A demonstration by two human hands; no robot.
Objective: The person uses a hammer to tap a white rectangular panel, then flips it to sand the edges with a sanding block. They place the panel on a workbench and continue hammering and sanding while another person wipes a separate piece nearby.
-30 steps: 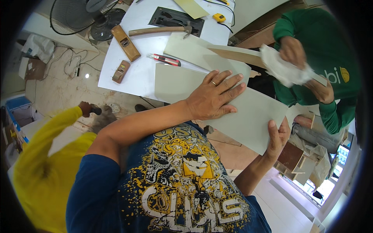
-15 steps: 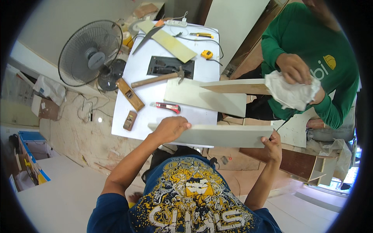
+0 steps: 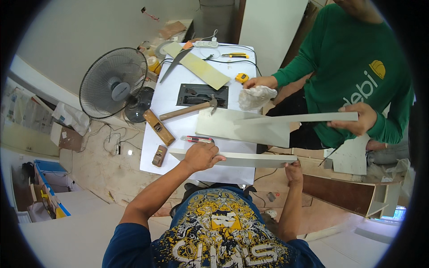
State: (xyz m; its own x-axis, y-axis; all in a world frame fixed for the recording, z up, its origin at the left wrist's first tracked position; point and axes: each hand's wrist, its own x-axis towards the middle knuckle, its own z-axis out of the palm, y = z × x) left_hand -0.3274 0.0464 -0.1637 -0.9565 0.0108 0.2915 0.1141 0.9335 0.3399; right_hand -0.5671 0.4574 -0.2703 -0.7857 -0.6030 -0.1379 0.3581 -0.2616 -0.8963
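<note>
A narrow white board [image 3: 254, 161] is held across the near edge of the table, tilted on its side. My left hand [image 3: 200, 156] grips it near its left end, the fingers over the top edge. At its right end my right hand [image 3: 293, 172] is closed on the corner. Just beyond my left hand lies a red utility knife [image 3: 196, 139]. A wider white board [image 3: 241, 126] rests flat on the table. Over it, a co-worker's hand [image 3: 357, 119] holds another narrow board [image 3: 304, 118]; the other hand has a crumpled white cloth [image 3: 257, 97].
On the white table [image 3: 152, 129] lie a claw hammer [image 3: 190, 109], a wooden hand plane [image 3: 158, 127], a small wooden block [image 3: 159, 156], a yellow tape measure [image 3: 241, 78], a yellow cutter [image 3: 235, 55] and a power strip [image 3: 206, 44]. A fan [image 3: 114, 85] stands at the left, cables on the floor.
My board has turned so its top edge shows more, and my right hand has come inward and lower. The co-worker's cloth has moved left, off the narrow board, which is now held by one hand.
</note>
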